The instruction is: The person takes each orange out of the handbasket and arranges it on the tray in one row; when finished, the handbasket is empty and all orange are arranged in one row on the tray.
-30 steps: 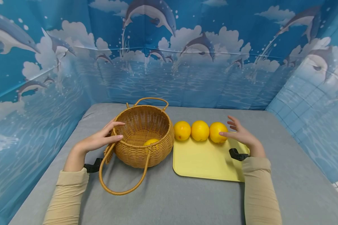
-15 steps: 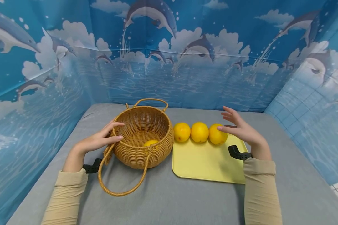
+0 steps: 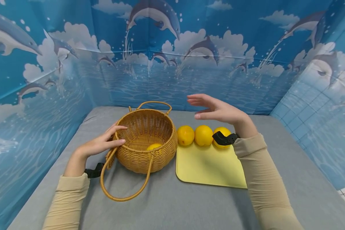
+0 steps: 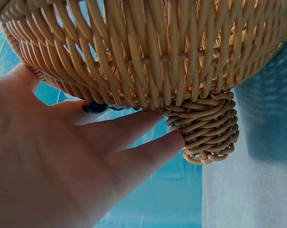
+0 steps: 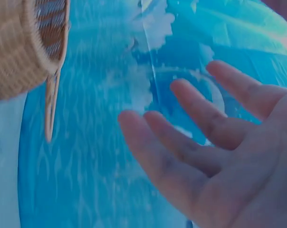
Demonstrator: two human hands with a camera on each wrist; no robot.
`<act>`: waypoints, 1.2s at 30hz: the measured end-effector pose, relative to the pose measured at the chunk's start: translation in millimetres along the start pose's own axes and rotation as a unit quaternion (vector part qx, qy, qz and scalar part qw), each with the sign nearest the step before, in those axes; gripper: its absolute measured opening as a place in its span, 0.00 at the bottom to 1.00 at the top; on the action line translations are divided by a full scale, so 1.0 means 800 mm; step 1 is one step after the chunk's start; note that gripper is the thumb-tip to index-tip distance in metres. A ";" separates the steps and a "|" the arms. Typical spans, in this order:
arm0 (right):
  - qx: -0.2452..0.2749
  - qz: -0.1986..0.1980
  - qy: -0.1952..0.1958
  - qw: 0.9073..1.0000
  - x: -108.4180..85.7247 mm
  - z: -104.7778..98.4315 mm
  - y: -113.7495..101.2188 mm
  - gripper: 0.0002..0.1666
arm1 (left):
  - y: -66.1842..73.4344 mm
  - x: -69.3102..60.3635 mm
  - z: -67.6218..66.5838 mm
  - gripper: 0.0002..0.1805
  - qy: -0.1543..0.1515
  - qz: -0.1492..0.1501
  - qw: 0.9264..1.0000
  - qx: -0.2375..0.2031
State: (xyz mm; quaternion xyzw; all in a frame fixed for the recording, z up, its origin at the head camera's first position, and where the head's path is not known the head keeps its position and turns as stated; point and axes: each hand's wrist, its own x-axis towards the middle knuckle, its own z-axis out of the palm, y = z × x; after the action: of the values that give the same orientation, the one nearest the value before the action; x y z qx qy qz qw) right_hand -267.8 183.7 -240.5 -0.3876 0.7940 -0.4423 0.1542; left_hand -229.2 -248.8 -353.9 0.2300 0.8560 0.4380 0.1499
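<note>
My left hand (image 3: 100, 143) holds the left side of a round wicker basket (image 3: 161, 159). Thumb and index finger reach over its rim in the head view. In the left wrist view, other fingers (image 4: 143, 156) touch the outside wall and a woven foot. One orange (image 3: 154, 146) shows inside the basket, partly behind the rim. My right hand (image 3: 218, 110) hovers above three oranges in a row, a left one (image 3: 185, 135), a middle one (image 3: 203, 135) and a right one (image 3: 222, 130) partly covered by the wrist. Its fingers (image 5: 196, 109) are extended and hold nothing.
A yellow tray (image 3: 210, 169) lies right of the basket, with the oranges along its far edge. One basket handle (image 3: 123, 198) droops toward the front; the other (image 3: 155, 102) stands at the back. Dolphin-printed curtains (image 3: 166, 76) enclose the grey surface (image 3: 166, 207).
My right hand has lifted and swung left from beside the right orange to above the row, toward the basket. The left hand stays at the basket; the oranges have not moved.
</note>
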 end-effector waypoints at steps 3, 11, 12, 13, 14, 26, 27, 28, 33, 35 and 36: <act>0.009 -0.006 -0.028 1.000 0.024 -0.003 -0.013 0.36 | 0.001 0.000 0.000 0.30 0.000 0.001 1.000 -0.001; 0.028 -0.005 -0.090 0.996 0.082 0.009 -0.019 0.34 | 0.002 0.002 0.001 0.30 0.000 0.001 1.000 0.000; 0.030 -0.003 -0.098 0.995 0.089 0.011 -0.018 0.33 | 0.002 0.002 0.001 0.31 0.000 0.003 1.000 0.000; 0.031 0.000 -0.106 0.994 0.095 0.014 -0.016 0.33 | 0.001 0.002 0.001 0.30 0.000 0.004 1.000 0.000; 0.034 0.004 -0.115 0.993 0.101 0.016 -0.014 0.33 | 0.001 0.002 0.001 0.30 0.000 0.005 1.000 -0.001; 0.020 0.034 -0.185 0.982 0.148 0.046 0.003 0.30 | -0.001 0.005 0.000 0.28 0.004 0.004 1.000 -0.003; 0.016 0.033 -0.190 0.981 0.150 0.049 0.005 0.29 | -0.001 0.004 0.000 0.28 0.004 0.005 1.000 -0.004; 0.012 0.032 -0.195 0.980 0.152 0.052 0.006 0.28 | -0.001 0.004 0.000 0.28 0.004 0.005 1.000 -0.004; -0.002 0.007 -0.216 0.976 0.163 0.070 0.014 0.24 | -0.001 0.002 0.000 0.29 0.006 0.006 1.000 -0.004; -0.007 -0.001 -0.223 0.975 0.167 0.077 0.017 0.24 | -0.001 0.002 0.000 0.30 0.005 0.005 1.000 -0.003; -0.011 -0.003 -0.226 0.974 0.169 0.080 0.018 0.23 | -0.001 0.001 0.000 0.30 0.005 0.004 1.000 -0.003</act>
State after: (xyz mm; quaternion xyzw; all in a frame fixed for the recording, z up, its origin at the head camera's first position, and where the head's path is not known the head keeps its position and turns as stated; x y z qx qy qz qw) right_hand -324.9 49.1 -275.3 -0.4812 0.7424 -0.3349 0.3242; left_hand -230.1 -248.3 -354.8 0.2310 0.8545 0.4422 0.1449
